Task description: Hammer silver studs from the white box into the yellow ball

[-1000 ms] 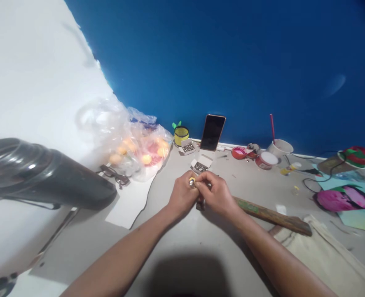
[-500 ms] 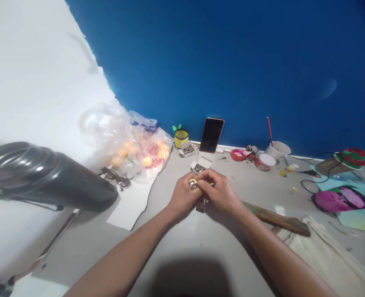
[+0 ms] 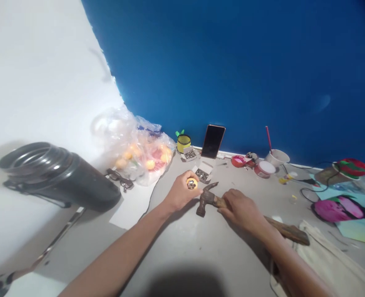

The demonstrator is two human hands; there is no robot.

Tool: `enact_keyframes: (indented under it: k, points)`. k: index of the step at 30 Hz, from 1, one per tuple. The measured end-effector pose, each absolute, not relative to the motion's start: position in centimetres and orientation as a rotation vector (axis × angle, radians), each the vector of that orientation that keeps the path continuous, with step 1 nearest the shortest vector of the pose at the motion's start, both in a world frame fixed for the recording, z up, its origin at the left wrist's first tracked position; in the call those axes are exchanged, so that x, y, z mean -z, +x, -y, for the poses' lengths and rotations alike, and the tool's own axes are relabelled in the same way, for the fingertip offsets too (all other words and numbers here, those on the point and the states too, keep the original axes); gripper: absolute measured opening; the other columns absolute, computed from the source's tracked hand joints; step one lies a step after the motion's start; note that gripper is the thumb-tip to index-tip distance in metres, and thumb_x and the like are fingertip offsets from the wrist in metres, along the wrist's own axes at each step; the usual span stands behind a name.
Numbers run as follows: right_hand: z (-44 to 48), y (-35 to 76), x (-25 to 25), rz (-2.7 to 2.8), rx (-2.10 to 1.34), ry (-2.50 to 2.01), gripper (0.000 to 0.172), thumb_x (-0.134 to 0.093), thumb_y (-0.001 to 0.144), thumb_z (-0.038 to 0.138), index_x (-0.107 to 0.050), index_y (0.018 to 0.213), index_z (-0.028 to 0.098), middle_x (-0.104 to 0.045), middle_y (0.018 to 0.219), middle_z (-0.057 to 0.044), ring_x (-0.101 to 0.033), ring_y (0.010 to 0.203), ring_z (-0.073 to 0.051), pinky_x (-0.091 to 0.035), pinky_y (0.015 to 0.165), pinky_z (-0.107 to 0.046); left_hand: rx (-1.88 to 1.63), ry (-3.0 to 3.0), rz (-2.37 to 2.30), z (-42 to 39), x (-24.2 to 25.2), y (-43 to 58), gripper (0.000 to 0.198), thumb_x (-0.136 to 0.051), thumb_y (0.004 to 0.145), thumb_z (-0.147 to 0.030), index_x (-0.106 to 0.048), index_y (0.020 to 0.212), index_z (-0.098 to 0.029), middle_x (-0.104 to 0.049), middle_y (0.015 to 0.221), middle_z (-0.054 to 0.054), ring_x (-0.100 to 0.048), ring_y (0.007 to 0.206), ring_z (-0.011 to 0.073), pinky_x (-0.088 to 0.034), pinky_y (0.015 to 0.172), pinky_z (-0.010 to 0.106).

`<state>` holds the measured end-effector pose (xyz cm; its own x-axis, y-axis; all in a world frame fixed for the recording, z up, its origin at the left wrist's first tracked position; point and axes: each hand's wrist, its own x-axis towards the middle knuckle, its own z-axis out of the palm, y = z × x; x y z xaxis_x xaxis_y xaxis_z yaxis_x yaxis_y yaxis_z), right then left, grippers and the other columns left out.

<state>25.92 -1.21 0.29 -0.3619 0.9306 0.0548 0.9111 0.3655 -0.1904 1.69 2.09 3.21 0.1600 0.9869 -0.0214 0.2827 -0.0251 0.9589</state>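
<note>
Between the thumb and fingers of my left hand (image 3: 180,190) is a small yellow-orange ball (image 3: 192,180) with shiny, round metal studs on its face. My right hand (image 3: 239,208) is closed around the wooden handle of a claw hammer (image 3: 290,232), close behind its head. The rusty head lies just right of my left fingertips, its claw pointing away from me. Beyond my hands sits an open white box (image 3: 207,168) of small metal pieces, and a second such box (image 3: 189,154) stands farther back.
A dark metal flask (image 3: 77,181) leans in at the left beside eyeglasses (image 3: 120,179). Behind them is a clear plastic bag (image 3: 145,150) with orange balls. A phone (image 3: 213,141) is propped against the blue wall. A paint tub (image 3: 265,169), paper cup (image 3: 278,157) and cloth (image 3: 327,255) are on the right.
My right hand has left the ball and moved right onto the hammer handle. The hammer head, mostly hidden before, now shows. My left hand keeps the ball, its studded side turned up.
</note>
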Motion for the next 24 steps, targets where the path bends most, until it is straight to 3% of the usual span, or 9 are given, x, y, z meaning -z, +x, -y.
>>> enact_keyframes:
  k: [5,9,14,24]
  points:
    - [1.8,26.7,0.9,2.359,-0.067,-1.499,0.015,-0.066,0.09,0.034,-0.061,0.085,0.021,-0.064,0.082,-0.002,-0.06,0.07,-0.018,-0.035,0.061,-0.027,-0.915,1.454,-1.354,-2.1,-1.7,1.1,0.021,-0.068,0.069,-0.022,-0.066,0.089,-0.016,-0.061,0.075,-0.001,-0.052,0.065,0.0125,-0.041,0.059,0.024]
    - [2.6,27.1,-0.4,2.178,0.234,-1.416,0.01,-0.058,0.095,0.029,-0.061,0.09,0.021,-0.065,0.076,-0.002,-0.058,0.059,-0.017,-0.033,0.056,-0.029,-0.915,1.434,-1.385,-1.3,-0.5,1.2,0.017,-0.06,0.073,-0.02,-0.064,0.088,-0.016,-0.057,0.067,-0.003,-0.049,0.059,0.0113,-0.038,0.055,0.023]
    - [3.6,25.4,-2.4,2.05,0.396,-1.155,0.003,-0.063,0.097,0.02,-0.065,0.099,0.019,-0.07,0.078,-0.005,-0.063,0.069,-0.018,-0.043,0.069,-0.03,-0.877,1.52,-1.363,-0.7,-0.3,2.0,0.01,-0.065,0.071,-0.023,-0.06,0.077,-0.017,-0.061,0.069,-0.003,-0.051,0.066,0.013,-0.035,0.057,0.022]
    - [3.3,25.3,-2.5,1.962,0.481,-1.181,0.013,-0.063,0.093,0.011,-0.063,0.085,0.022,-0.067,0.073,-0.004,-0.061,0.068,-0.017,-0.039,0.066,-0.031,-0.842,1.446,-1.384,0.1,-1.3,2.9,0.007,-0.064,0.071,-0.024,-0.06,0.071,-0.017,-0.057,0.063,-0.003,-0.046,0.057,0.0112,-0.033,0.054,0.023]
